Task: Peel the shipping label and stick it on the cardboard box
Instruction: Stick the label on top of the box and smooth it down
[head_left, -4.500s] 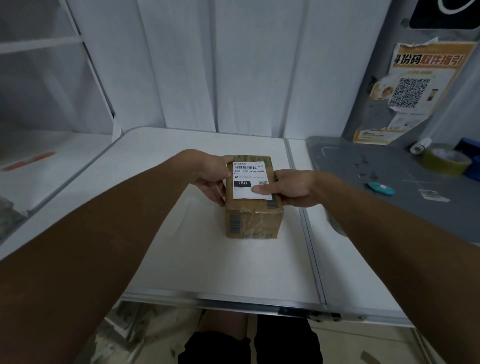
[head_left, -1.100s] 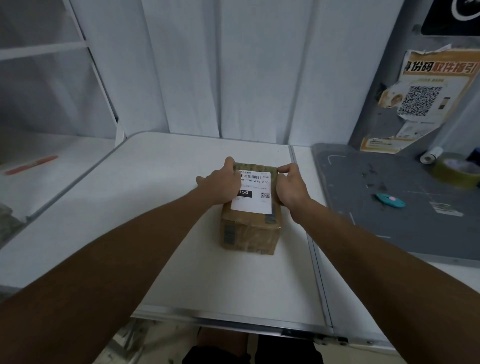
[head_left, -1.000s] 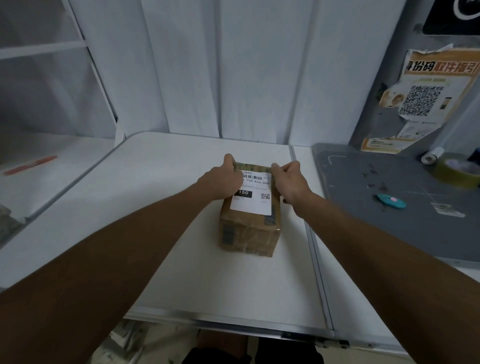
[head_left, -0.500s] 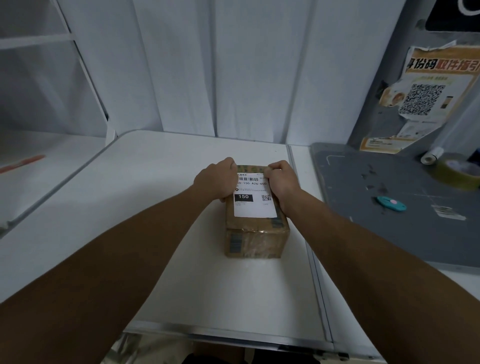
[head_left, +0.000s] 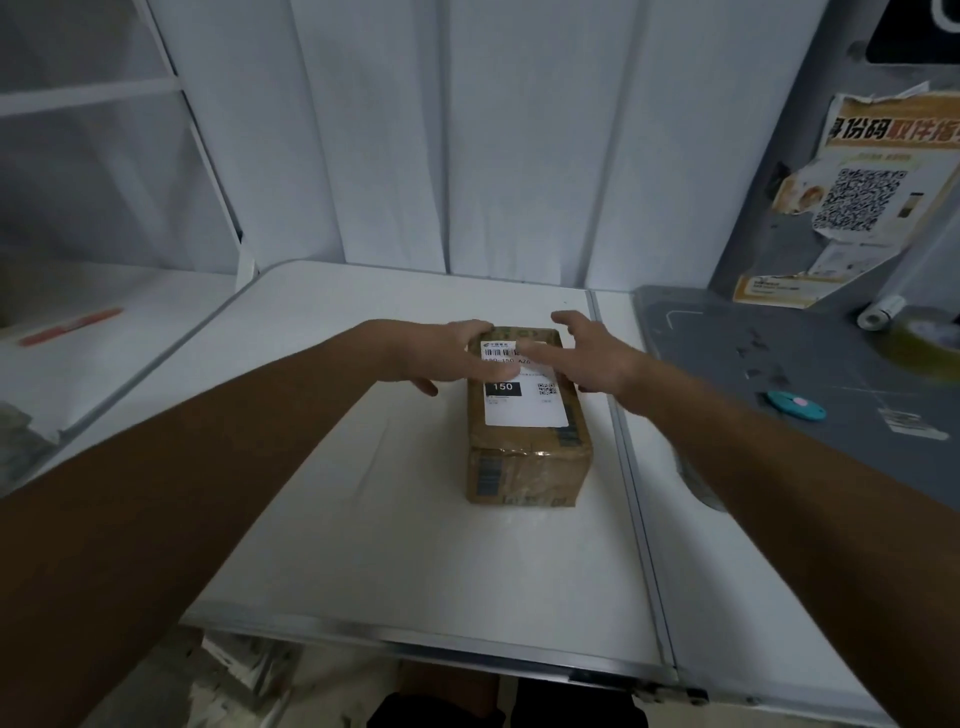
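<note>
White flat counter (head_left: 415, 545) carries my brown rectangular cardboard box (head_left: 527, 462) between both hands. Its white printed shipping label (head_left: 524, 402) lies flat on top under my spread left hand (head_left: 441, 356) and right hand (head_left: 592, 356), fingers splayed.

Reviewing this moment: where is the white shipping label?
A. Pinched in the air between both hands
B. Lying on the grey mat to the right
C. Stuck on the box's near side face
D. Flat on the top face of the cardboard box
D: the shipping label lies flat on top of the cardboard box, with the left hand and right hand spread over its far end.
</note>
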